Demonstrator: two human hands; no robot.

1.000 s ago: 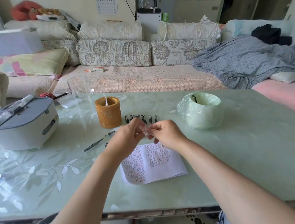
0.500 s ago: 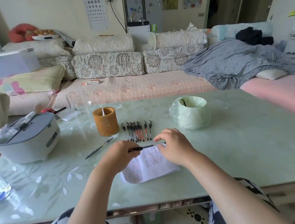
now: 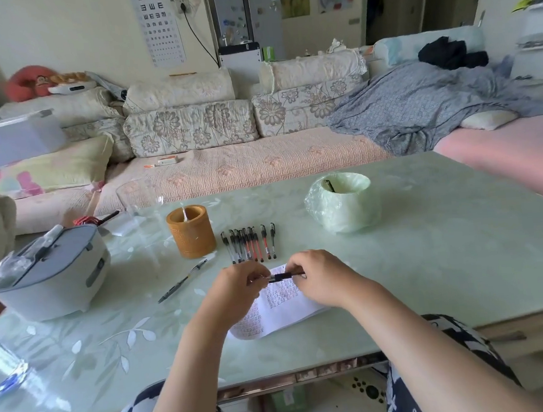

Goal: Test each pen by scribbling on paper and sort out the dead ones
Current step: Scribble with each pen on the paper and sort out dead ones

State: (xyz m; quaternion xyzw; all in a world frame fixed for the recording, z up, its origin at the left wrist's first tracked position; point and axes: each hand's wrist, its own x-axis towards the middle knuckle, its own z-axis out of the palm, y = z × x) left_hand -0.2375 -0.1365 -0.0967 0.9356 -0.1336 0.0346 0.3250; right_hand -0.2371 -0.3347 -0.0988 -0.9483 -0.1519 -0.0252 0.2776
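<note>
Left hand (image 3: 237, 285) and right hand (image 3: 318, 275) both pinch one black pen (image 3: 284, 276), held level above the paper (image 3: 279, 306). Fingers cover both pen ends; cap on or off not discernible. Row of pens (image 3: 250, 243) at 12 o'clock of the hands. Paper partly hidden by the wrists.

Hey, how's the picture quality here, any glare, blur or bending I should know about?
Head view: soft daylight, pale glare on the glass table; wide-angle bending curves the table edge; corners smeared; the pen between left hand and right hand is fairly sharp.
</note>
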